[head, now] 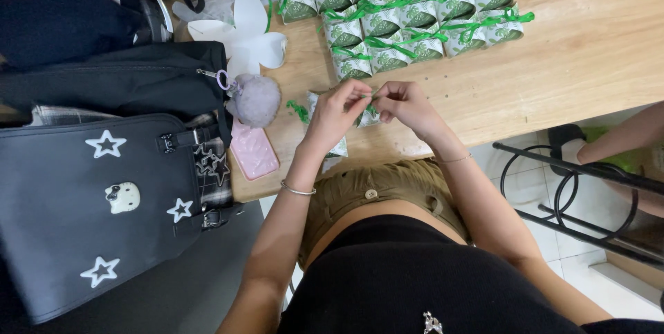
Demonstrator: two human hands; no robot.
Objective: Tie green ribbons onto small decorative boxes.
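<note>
- Hands meet at the near edge of the counter (pixel 553 64), just above the person's lap.
- Left hand (pixel 337 109) is nearly closed; its fingertips pinch a thin green ribbon (pixel 369 97). A thin bangle is on this wrist.
- Right hand (pixel 404 102) is also nearly closed, and its fingertips pinch the same ribbon from the other side. The two hands almost touch each other.
- Under the hands lies a small green and white box (pixel 363 118), mostly hidden by the fingers. The ribbon goes over its top.
- One more box of this kind (pixel 337 147) lies below the left hand, at the counter edge, partly covered by the wrist.
- A loose bit of green ribbon (pixel 298 110) lies on the counter just left of the left hand.
- Left of that, a grey pompom (pixel 254 99) hangs from a black bag (pixel 117 81), and a pink phone (pixel 254 151) lies just under the pompom.
- Nearer on the left side is a second black bag (pixel 69 230) with white stars and a small white face charm.
- Farther on the counter, flat white cut cards (pixel 245 33) lie beside the black bag.
- At the far side, many finished boxes (pixel 408 12) with green ribbons stand in close rows, touching each other.
- On the right, beyond the counter, a black metal stool frame (pixel 574 196) stands on a tiled floor, and a part of another person's arm (pixel 626 137) shows there.
</note>
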